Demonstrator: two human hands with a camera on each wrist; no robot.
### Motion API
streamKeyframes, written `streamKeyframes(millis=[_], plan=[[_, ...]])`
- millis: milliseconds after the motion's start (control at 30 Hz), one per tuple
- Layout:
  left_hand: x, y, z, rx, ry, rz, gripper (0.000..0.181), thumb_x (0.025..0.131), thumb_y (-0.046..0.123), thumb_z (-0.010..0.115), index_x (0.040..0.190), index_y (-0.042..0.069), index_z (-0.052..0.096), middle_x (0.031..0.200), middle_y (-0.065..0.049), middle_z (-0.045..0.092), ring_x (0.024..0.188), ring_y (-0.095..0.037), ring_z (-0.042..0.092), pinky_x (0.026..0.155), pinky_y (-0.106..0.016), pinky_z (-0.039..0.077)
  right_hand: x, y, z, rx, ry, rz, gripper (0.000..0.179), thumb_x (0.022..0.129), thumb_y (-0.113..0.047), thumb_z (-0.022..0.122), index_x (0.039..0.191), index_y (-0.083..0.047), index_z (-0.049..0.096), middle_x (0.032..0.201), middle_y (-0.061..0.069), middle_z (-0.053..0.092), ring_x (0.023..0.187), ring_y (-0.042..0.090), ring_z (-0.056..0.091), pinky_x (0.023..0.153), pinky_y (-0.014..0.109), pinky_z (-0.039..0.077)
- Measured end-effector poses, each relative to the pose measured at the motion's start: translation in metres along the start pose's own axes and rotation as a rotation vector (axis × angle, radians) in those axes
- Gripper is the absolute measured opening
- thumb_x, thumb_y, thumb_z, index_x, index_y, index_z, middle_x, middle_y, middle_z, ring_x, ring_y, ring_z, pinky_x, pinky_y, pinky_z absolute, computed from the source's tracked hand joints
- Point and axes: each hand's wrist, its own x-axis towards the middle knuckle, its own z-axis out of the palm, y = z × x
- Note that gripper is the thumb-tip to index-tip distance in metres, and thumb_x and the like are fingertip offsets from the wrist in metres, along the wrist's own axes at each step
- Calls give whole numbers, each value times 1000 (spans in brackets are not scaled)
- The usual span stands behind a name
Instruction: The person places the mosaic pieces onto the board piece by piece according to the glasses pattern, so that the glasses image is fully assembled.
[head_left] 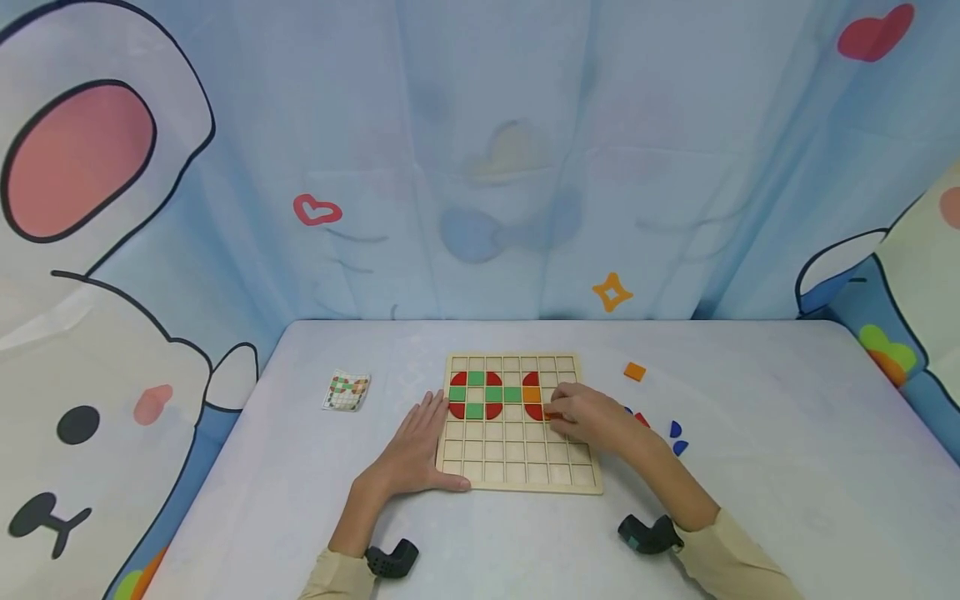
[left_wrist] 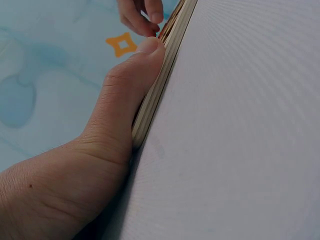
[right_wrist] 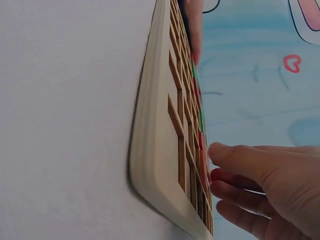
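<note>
The left hand (head_left: 414,457) rests against the left edge of the board (head_left: 517,458), fingers straight, thumb stretched out, gripping nothing. The right hand (head_left: 588,415) bends its fingers over the board's right side; whether they pinch a piece I cannot tell. Red pieces (head_left: 493,411), green squares (head_left: 513,394) and an orange square (head_left: 531,394) sit on the board, which lies on the table (head_left: 510,533). A card (head_left: 347,392) lies left of it, blue pieces (head_left: 676,429) right.
</note>
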Motion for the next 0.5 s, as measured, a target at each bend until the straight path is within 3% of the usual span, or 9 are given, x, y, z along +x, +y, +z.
streamKeyframes(millis=[233,500], plan=[[0,0,1,-14,-1,-3,125,68,67,74,157,9,8,166,-5,5,154,-22,-1,125,-49,8,-3,0,-14,28,14,92,22,86,-19,73,107,-10,74,107,4,67,101,22,63,86,39,57],[0,1,-1,-5,-6,0,125,68,67,73,157,9,7,166,-6,5,154,-23,-2,125,-49,9,-7,15,-29,28,65,102,27,86,-18,73,111,-8,72,112,8,67,104,27,64,85,43,57]])
